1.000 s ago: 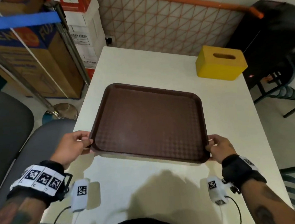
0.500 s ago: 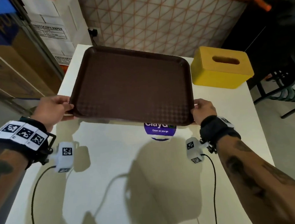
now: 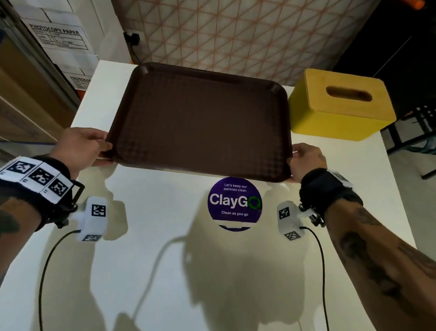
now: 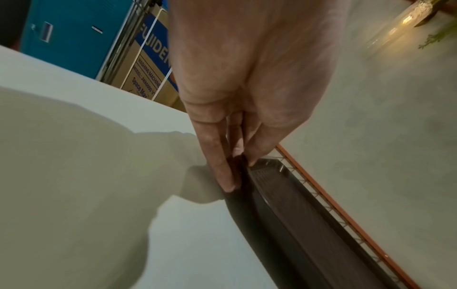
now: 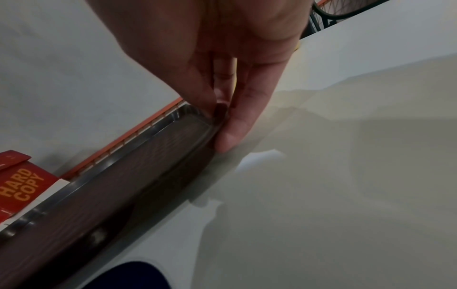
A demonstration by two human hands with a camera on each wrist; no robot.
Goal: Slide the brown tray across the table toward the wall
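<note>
The brown tray [image 3: 198, 122] lies flat on the white table [image 3: 168, 273], its far edge close to the table's back edge by the wall. My left hand [image 3: 85, 147] pinches the tray's near left corner, thumb on the rim and fingers underneath [image 4: 217, 166]. At the near right corner my right hand [image 3: 306, 158] pinches the rim the same way, with the tray [image 5: 128, 176] running off to the lower left in the right wrist view. In the left wrist view the tray [image 4: 291, 224] stretches away to the lower right.
A yellow tissue box [image 3: 337, 103] stands right beside the tray's right edge. A round purple sticker [image 3: 234, 203] lies on the table just in front of the tray. An orange-framed mesh panel [image 3: 240, 27] leans on the wall behind. Cardboard boxes [image 3: 55, 39] stand left, a chair [image 3: 423, 133] right.
Both hands have pushed the tray away across the table toward the wall. The purple sticker, covered a second ago, is now fully uncovered in front of the tray.
</note>
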